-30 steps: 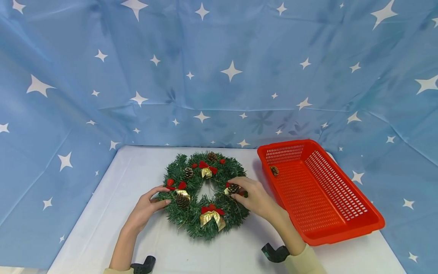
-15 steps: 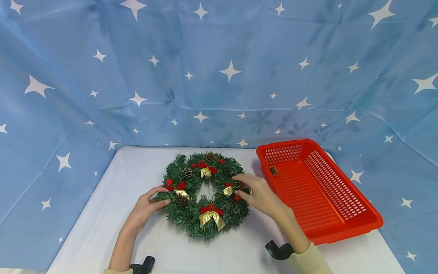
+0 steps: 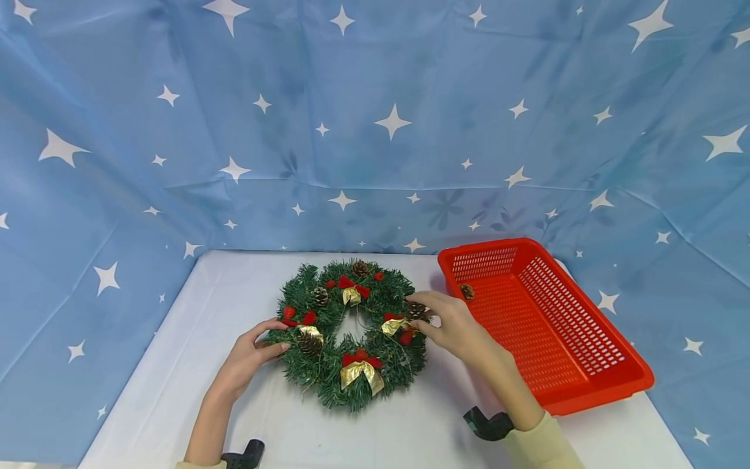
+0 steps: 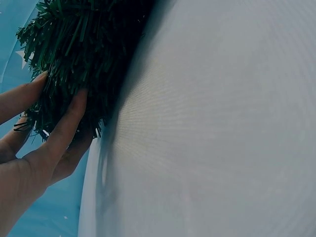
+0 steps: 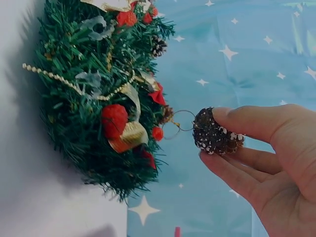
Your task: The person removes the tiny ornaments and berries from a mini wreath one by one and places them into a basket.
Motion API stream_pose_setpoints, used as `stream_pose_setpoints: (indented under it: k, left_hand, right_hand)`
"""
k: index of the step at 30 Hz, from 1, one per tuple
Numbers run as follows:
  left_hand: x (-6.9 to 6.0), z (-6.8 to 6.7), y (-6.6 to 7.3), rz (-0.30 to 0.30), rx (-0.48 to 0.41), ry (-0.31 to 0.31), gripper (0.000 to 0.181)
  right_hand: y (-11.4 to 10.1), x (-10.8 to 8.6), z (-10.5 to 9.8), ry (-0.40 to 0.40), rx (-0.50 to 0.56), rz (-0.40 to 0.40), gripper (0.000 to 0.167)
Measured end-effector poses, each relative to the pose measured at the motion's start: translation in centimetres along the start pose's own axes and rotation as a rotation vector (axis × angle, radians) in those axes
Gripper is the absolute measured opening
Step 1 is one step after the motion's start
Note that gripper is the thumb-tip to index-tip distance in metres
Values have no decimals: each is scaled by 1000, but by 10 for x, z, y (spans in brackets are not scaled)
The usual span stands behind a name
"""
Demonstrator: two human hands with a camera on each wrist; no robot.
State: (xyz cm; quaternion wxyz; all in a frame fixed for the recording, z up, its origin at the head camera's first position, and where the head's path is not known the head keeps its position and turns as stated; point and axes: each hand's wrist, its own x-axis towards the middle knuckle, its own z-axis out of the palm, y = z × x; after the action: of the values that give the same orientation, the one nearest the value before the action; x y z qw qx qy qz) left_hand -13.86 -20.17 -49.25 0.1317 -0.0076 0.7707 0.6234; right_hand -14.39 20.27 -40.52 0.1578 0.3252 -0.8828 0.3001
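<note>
A green wreath [image 3: 401,374] lies on the white table, trimmed with red and gold bows, red berries and several pinecones. My left hand [image 3: 249,355] grips its left outer edge; in the left wrist view, thumb and fingers reach into the green bristles [image 4: 94,44]. At the wreath's right side my right hand [image 3: 457,329] pinches a pinecone [image 5: 212,131] between thumb and fingers. The right wrist view has this white-tipped pinecone apart from the greenery, with a thin wire loop [image 5: 185,120] extending towards the wreath. A gold bow [image 3: 394,326] with red berries sits just left of the fingers.
A red plastic basket [image 3: 586,409] stands on the table to the right of the wreath, with one small pinecone [image 3: 467,292] in its back left part. A blue cloth with white stars [image 3: 375,163] hangs behind and beside the table.
My right hand has moved right and slightly up with the pinecone, away from the wreath's right bow, which shows more. The left hand stays on the wreath's edge.
</note>
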Motion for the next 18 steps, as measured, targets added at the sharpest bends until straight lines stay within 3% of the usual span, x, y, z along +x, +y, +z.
stream_pose_setpoints:
  k: [11, 18]
  left_hand:
    - [-1, 0, 0, 3, 0, -1, 48]
    - [-1, 0, 0, 2, -4, -1, 49]
  right_hand:
    - [1, -3, -17, -7, -37, 63, 42]
    - [4, -2, -22, 3, -53, 46, 41]
